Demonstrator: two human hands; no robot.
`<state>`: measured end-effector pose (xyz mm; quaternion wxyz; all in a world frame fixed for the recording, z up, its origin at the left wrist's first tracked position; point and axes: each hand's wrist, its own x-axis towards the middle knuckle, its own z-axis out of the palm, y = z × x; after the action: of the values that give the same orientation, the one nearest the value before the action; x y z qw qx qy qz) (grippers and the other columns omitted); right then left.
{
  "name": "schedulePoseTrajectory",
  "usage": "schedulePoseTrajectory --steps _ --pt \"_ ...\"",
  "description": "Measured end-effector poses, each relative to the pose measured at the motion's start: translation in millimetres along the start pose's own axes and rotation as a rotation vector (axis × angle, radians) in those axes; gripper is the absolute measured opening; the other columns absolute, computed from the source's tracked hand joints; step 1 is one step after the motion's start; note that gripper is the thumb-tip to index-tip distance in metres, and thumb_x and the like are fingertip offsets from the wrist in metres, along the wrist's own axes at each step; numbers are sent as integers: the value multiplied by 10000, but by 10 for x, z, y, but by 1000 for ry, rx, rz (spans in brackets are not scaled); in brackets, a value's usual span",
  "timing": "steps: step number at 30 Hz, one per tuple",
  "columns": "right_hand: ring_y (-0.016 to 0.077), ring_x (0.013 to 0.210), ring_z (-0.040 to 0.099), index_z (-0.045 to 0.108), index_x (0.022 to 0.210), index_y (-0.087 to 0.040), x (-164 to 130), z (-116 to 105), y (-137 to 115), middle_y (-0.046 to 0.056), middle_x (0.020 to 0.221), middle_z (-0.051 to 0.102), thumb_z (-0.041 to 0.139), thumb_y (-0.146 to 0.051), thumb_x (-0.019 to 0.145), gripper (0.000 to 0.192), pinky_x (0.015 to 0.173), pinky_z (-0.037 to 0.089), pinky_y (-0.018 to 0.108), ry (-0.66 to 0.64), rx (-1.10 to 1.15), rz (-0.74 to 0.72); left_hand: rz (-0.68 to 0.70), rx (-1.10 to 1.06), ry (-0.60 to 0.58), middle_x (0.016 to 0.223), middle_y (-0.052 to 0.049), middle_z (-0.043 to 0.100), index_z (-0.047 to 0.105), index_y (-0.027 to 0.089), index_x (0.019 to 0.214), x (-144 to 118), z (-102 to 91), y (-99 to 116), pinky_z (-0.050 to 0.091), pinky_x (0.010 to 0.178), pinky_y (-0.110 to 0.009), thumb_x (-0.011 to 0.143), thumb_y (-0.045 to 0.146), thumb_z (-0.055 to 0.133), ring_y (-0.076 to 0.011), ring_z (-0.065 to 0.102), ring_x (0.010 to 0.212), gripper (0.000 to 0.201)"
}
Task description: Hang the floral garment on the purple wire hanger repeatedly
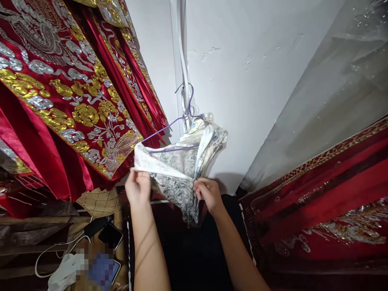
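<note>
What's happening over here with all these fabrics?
A person is handling a pale patterned garment that hangs on a purple wire hanger against a white wall. The left hand pinches its white edge, and the right hand grips the bunched cloth lower down. Red robes with gold and silver embroidery hang alongside on the left.

**One head-worn view, tilted up at a wall**

The single camera sits on the person's head, close behind both forearms, facing forward at a plain white wall (251,81). Red garments embroidered in gold and silver (60,101) crowd the left edge. No second view overlaps it.
</note>
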<state>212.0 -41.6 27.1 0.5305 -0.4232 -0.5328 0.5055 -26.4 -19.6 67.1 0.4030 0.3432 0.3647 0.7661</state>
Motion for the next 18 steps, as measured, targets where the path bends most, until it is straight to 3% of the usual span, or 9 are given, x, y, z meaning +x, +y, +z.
schedulePoseTrajectory --steps 4,7,10,13,16,18 --pt "133 442 397 641 661 -216 -99 -67 60 -13 481 518 591 -459 868 323 482 308 287 75 72 31 -274 -23 61 1072 -116 720 657 175 997 -364 17 -537 452 1083 -421 844 424 684 -260 638 1164 293" --pt "137 480 386 631 672 -217 -81 -228 95 -8 528 517 597 -498 882 353 490 281 291 124 49 47 -323 3 17 917 -97 721 672 133 888 -497 161 -665 474 1034 -404 758 337 796 -238 682 980 272" --pt "146 508 393 561 600 -218 -84 -351 66 -13 519 470 658 -516 843 397 510 306 295 110 -103 67 -290 -67 -31 911 -51 705 662 161 861 -590 331 -530 503 956 -319 779 396 794 -190 669 923 282" --pt "208 762 578 644 781 -220 -142 -332 -100 35 807 649 699 -495 822 283 707 466 319 90 -216 -69 -314 -156 -226 921 -41 688 678 178 923 -768 552 -295 514 846 -275 846 418 739 -162 646 860 259" --pt "253 1047 621 670 1078 -245 -212 -205 -319 67 1098 678 611 -482 897 304 946 484 369 -188 -133 -129 -277 -27 -380 919 -55 687 706 172 917 -964 751 -104 499 794 -269 867 391 729 -172 632 838 227" --pt "258 1099 618 637 1190 -252 -225 -125 -424 66 1159 670 678 -432 850 386 988 478 379 -312 -118 -140 -146 139 -407 992 -69 686 727 180 918 -1014 805 -20 497 844 -286 871 373 726 -205 637 933 198"
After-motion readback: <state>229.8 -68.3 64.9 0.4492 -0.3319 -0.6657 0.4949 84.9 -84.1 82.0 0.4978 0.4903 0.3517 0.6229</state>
